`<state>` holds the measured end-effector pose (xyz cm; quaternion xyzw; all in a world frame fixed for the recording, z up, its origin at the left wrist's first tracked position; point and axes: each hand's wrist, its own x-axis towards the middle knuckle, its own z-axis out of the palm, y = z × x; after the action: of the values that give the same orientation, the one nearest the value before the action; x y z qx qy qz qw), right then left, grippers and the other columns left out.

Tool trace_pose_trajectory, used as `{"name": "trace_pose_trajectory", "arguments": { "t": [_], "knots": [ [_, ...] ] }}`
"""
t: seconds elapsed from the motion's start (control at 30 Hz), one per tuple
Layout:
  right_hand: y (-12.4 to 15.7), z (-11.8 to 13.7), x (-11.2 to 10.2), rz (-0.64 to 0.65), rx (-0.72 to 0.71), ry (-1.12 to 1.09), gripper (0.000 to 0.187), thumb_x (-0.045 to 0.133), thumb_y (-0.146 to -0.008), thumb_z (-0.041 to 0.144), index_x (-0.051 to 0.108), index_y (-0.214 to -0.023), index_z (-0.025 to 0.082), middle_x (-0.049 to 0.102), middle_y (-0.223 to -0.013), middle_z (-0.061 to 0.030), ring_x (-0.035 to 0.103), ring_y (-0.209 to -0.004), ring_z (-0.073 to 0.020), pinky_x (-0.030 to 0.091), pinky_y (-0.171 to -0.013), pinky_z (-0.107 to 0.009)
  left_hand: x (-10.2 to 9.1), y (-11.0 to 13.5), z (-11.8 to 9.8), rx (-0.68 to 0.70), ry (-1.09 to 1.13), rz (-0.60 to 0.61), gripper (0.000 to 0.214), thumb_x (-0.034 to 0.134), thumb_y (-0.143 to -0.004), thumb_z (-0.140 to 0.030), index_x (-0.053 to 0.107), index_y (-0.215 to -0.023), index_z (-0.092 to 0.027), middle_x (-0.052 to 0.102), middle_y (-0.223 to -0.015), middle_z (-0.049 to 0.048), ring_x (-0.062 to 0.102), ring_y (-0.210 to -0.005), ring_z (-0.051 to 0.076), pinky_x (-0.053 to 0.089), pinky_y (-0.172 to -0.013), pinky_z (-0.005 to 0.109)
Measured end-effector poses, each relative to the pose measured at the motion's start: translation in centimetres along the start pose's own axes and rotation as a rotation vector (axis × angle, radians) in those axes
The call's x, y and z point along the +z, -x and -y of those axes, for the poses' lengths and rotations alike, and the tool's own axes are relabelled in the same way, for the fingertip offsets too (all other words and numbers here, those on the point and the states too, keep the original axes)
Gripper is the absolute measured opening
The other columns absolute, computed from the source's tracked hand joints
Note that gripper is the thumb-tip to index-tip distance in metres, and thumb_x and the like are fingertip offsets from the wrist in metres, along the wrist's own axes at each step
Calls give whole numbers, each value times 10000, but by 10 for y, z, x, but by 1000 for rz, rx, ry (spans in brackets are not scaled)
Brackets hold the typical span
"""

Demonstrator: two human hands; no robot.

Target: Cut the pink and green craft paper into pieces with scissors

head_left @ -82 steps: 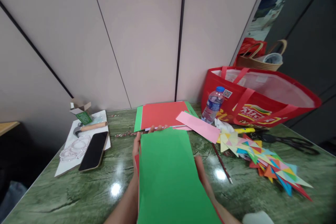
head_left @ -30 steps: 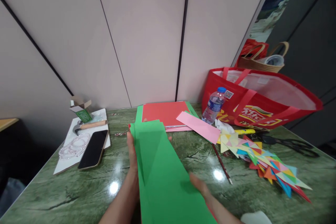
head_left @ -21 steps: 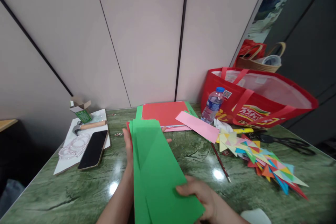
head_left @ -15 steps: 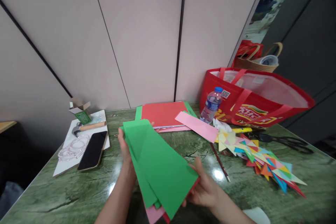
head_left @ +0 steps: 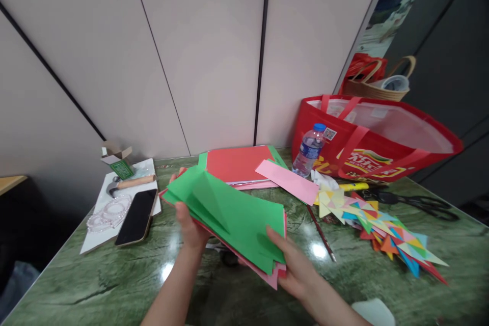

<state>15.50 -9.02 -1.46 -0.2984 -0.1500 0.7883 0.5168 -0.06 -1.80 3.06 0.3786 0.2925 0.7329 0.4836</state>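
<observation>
Between my hands is a loose stack of coloured paper [head_left: 240, 219], green on top with red and pink edges showing beneath. The sheets are held up off the table, slightly bowed. My left hand [head_left: 193, 226] grips the left end, thumb at the near edge and fingertips behind the far corner. At the right end, my right hand [head_left: 296, 265] has its thumb over the green sheet and its fingers underneath. Below the stack, a dark round shape on the table is partly covered and hard to make out.
Behind the stack lie red and green sheets [head_left: 239, 163] and a pink strip [head_left: 288, 181]. A water bottle [head_left: 309, 150], red bag [head_left: 382, 142], pencil [head_left: 321, 232], folded paper pieces [head_left: 382, 224] and scissors [head_left: 420, 204] are to the right. A phone [head_left: 136, 216] and hammer [head_left: 132, 183] lie left.
The paper stack has turned from a steep slant to a flatter one, its right end swinging up. My right thumb now lies on top of the green sheet.
</observation>
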Motion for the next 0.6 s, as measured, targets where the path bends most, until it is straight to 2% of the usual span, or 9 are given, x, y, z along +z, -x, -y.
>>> {"name": "trace_pose_trajectory", "arguments": {
  "t": [0.07,0.1,0.2,0.27,0.3,0.43,0.5,0.6],
  "knots": [
    [-8,10,-11,-95,-98,102,409,789,-559,229,629,-929,157,726,-882,-76,667,-852,-249,488,-827,-401,-5,-5,-3,71,22,13,661,589,-630,-601,436,-1230,-369,510,-1289,-37,401,-1224,238,410,-922,303],
    [-13,16,-18,-118,-159,143,443,795,-543,207,623,-949,164,726,-887,-68,668,-842,-246,488,-830,-406,-10,-9,-6,24,20,61,675,603,-628,-587,441,-1238,-346,516,-1285,-13,439,-1191,246,423,-903,307],
    [-31,41,-45,-206,-402,334,468,785,-545,250,613,-975,179,715,-926,-68,658,-851,-250,487,-825,-433,-31,-28,-10,-300,-88,280,745,628,-649,-538,367,-1307,-304,621,-1141,70,614,-921,247,490,-742,342],
    [-40,55,-62,-321,-652,591,419,746,-590,318,615,-965,185,707,-929,-65,641,-868,-248,483,-825,-432,-43,-38,-4,-392,-200,348,783,658,-651,-486,343,-1325,-241,672,-1000,102,637,-825,229,490,-679,328],
    [-43,60,-69,-344,-685,643,399,748,-585,308,623,-943,183,706,-916,-63,632,-872,-254,465,-846,-442,-47,-41,2,-407,-275,354,754,682,-649,-431,369,-1304,-223,674,-983,100,636,-840,225,484,-703,330],
    [-54,64,-83,-365,-773,797,325,739,-578,305,651,-861,173,697,-918,-65,593,-921,-259,400,-915,-438,-52,-40,37,-281,-553,388,594,764,-558,-274,535,-1100,-189,636,-1074,100,588,-978,255,459,-808,363],
    [-58,60,-86,-368,-789,833,306,731,-580,313,653,-841,175,697,-907,-67,591,-911,-258,393,-916,-437,-52,-37,51,-247,-580,368,606,773,-535,-259,530,-1085,-187,613,-1103,102,570,-1003,266,452,-819,378],
    [-64,53,-91,-393,-808,863,301,711,-602,324,633,-855,180,695,-899,-67,600,-866,-252,420,-874,-433,-52,-36,57,-203,-582,372,556,713,-617,-303,498,-1120,-203,593,-1134,89,558,-1022,247,443,-839,373]
  ]
}}
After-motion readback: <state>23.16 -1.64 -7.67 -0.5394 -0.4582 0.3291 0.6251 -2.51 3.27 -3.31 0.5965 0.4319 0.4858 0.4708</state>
